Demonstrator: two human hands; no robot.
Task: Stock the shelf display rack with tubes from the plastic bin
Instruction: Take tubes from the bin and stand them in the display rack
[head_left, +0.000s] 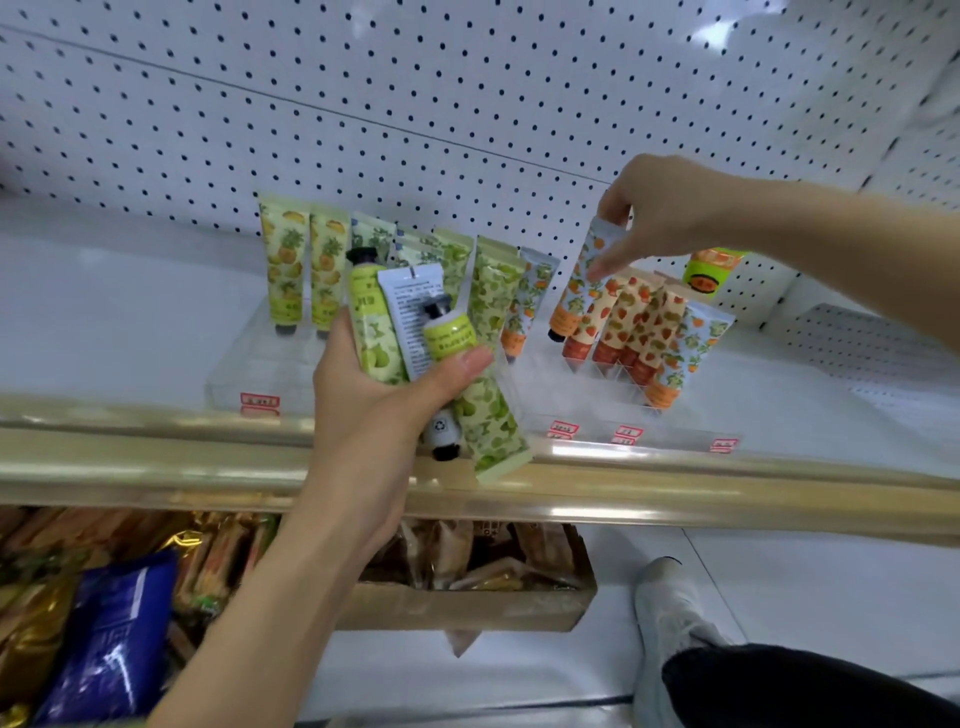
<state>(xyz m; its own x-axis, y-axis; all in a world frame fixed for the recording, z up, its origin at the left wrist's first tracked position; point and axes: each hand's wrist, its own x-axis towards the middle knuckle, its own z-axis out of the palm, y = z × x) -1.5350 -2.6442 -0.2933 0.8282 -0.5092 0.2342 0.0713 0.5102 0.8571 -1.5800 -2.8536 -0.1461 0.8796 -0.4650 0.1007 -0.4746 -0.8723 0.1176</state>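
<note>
While the right hand (670, 208) pinches the crimped top of an orange-print tube (589, 270) btwn thumb and fingertips, the tube hangs cap-down and tilted. Its lower end sits at the right part of the clear display rack (592, 405), just beside the strawberry tubes (634, 317). Looks like the seating step — can't tell from this angle if the cap is in a slot yet.

Left hand (374, 410) is curled round a bundle of green tubes (410, 332), approx four, held in front of the rack's middle, above the gold shelf rail (675, 488). One long tube sticks out below the fingers. Plastic bin not in view. Pineapple tubes (285, 260) stand cap-down at the rack's left end.

Risks, my read:
1) Held tube comes in at an angle, so it could knock the leaning strawberry row or land btwn slots and tip.
2) Left grip looks loose on tubes facing mixed ways — the low-hanging one could slide out onto the rail or floor.
3) Rack is clear, dividers hard to see, so the slot is easy to miss
</note>
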